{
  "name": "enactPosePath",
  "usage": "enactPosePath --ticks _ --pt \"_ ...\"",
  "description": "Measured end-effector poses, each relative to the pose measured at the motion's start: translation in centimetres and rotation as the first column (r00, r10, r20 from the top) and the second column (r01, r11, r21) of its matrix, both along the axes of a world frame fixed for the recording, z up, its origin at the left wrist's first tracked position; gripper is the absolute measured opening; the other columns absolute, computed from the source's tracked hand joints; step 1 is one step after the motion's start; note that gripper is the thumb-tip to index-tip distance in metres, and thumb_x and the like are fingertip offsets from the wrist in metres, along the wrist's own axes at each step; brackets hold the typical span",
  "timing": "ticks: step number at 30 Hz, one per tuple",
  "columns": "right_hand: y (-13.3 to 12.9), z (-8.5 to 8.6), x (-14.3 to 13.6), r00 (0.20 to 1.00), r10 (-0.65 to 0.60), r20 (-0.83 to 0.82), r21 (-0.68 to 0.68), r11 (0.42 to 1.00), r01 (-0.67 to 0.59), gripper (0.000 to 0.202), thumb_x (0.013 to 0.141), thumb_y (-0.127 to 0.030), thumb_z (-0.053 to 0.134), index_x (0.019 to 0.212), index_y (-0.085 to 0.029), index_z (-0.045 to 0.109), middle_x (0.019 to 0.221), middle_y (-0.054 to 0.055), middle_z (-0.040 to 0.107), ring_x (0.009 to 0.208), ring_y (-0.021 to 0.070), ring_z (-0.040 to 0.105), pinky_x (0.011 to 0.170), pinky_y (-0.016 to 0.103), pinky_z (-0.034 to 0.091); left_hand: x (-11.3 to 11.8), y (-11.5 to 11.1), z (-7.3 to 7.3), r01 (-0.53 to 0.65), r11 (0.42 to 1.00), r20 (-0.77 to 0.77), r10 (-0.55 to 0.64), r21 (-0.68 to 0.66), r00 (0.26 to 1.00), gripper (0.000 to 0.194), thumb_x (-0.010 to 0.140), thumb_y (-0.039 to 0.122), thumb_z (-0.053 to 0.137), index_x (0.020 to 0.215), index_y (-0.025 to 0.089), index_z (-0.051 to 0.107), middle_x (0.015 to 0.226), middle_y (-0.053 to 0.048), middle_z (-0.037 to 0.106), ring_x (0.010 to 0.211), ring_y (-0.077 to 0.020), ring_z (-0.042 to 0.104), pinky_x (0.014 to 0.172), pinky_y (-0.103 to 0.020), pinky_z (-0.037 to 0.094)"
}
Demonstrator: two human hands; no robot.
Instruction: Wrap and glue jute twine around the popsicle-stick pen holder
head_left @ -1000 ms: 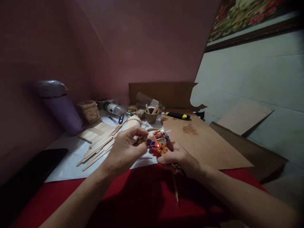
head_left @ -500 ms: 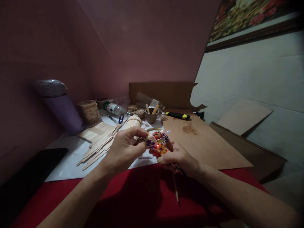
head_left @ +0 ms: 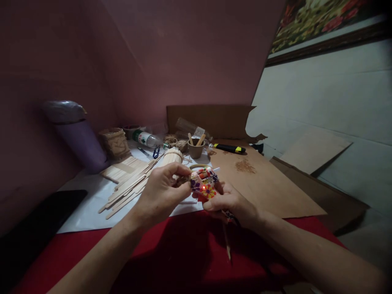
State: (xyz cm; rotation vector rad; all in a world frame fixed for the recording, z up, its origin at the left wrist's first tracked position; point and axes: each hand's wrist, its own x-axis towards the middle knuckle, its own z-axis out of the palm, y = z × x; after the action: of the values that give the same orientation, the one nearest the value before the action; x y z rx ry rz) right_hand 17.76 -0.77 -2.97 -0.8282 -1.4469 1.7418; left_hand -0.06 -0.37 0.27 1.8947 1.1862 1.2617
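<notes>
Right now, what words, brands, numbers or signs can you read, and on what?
None legible enough to quote.
Green-and-white label on a lying bottle: reddish marks, too small and blurred.
White label on the clear bottle by the cardboard: too small to read.
Flower-patterned piece: no lettering I can make out.

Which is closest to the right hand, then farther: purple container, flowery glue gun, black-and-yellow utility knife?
1. Flowery glue gun: in the right hand.
2. Black-and-yellow utility knife: beyond it, on brown cardboard.
3. Purple container: far left.
</notes>
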Motion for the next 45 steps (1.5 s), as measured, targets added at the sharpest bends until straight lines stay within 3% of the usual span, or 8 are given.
enactPosePath --ticks 10,15,20,25,27,32,41,45 --pt "0.5 -0.7 0.6 0.999 0.026 -0.038 -0.023 0.999 -0.027 0.014 0.065 -0.017 0.065 0.078 -0.016 0.058 0.052 -0.007 0.045 0.035 0.0032 0.032 0.032 0.017 0.021 -0.5 0.5 -0.1 0.025 0.984 0.190 0.008 -0.175 0.982 0.025 0.064 0.018 0.056 0.079 0.015 0.076 0.077 -0.006 0.074 0.069 -0.0177 0.065 0.059 -0.028 0.050" --pt "1.0 -0.9 1.0 0.997 0.002 -0.076 -0.034 0.999 -0.005 0.010 0.067 -0.018 0.063 0.076 -0.015 0.059 0.046 -0.006 0.046 0.034 0.0042 0.031 0.032 0.018 0.020 -1.0 0.8 -0.1 0.067 0.998 0.280 -0.067 0.007 0.958 0.019 0.070 0.020 0.065 0.086 0.018 0.076 0.087 -0.006 0.076 0.075 -0.0178 0.068 0.062 -0.028 0.053" --pt "1.0 -0.8 1.0 0.997 -0.004 -0.072 -0.002 1.000 0.004 0.010 0.068 -0.018 0.063 0.076 -0.014 0.059 0.043 -0.007 0.045 0.033 0.0040 0.030 0.032 0.018 0.018 -1.0 1.1 -0.7 0.072 0.926 0.057 -0.100 0.371 0.993 0.014 0.074 0.016 0.069 0.087 0.018 0.074 0.089 -0.007 0.074 0.081 -0.0188 0.067 0.067 -0.031 0.053" --pt "0.8 -0.5 0.8 1.000 -0.018 -0.023 0.012 1.000 0.018 0.012 0.068 -0.017 0.062 0.079 -0.015 0.058 0.046 -0.008 0.044 0.033 0.0033 0.030 0.032 0.017 0.020 -1.1 1.7 -1.2 0.068 0.731 -0.213 0.108 0.679 0.971 0.005 0.075 0.016 0.071 0.076 0.020 0.070 0.080 -0.003 0.075 0.075 -0.0188 0.066 0.080 -0.042 0.047" --pt "0.7 -0.5 0.8 1.000 -0.021 -0.006 0.010 1.000 0.021 0.011 0.067 -0.017 0.062 0.076 -0.015 0.056 0.047 -0.008 0.044 0.033 0.0030 0.030 0.032 0.017 0.021 -1.3 1.7 -1.3 0.100 0.695 -0.276 0.146 0.712 0.950 0.008 0.078 0.014 0.068 0.074 0.021 0.068 0.081 0.000 0.075 0.073 -0.0169 0.067 0.087 -0.044 0.042" --pt "0.6 -0.3 0.7 0.999 -0.036 0.026 0.022 0.999 0.035 0.011 0.066 -0.017 0.062 0.071 -0.016 0.052 0.048 -0.008 0.043 0.035 0.0028 0.030 0.032 0.017 0.021 -1.5 1.4 -1.2 0.139 0.691 -0.369 0.196 0.709 0.908 0.013 0.081 0.012 0.063 0.075 0.022 0.066 0.084 0.002 0.074 0.074 -0.0154 0.066 0.094 -0.045 0.036" --pt "0.2 0.3 0.7 0.993 -0.063 0.098 0.052 0.997 0.058 0.013 0.064 -0.018 0.063 0.070 -0.017 0.051 0.042 -0.007 0.046 0.034 0.0040 0.032 0.034 0.017 0.020 -1.0 1.3 -1.1 0.220 0.636 -0.528 0.346 0.739 0.776 0.018 0.089 0.013 0.046 0.078 0.016 0.059 0.085 -0.008 0.067 0.076 -0.0190 0.058 0.081 -0.040 0.043" --pt "-0.1 0.6 0.5 0.995 -0.073 0.061 0.062 0.996 0.070 0.016 0.065 -0.020 0.063 0.079 -0.014 0.059 0.042 -0.007 0.047 0.034 0.0041 0.032 0.033 0.017 0.021 -0.5 1.0 -1.3 0.111 0.649 -0.452 0.386 0.753 0.804 0.014 0.086 0.010 0.048 0.076 0.017 0.055 0.086 -0.009 0.062 0.082 -0.0234 0.052 0.075 -0.041 0.043"
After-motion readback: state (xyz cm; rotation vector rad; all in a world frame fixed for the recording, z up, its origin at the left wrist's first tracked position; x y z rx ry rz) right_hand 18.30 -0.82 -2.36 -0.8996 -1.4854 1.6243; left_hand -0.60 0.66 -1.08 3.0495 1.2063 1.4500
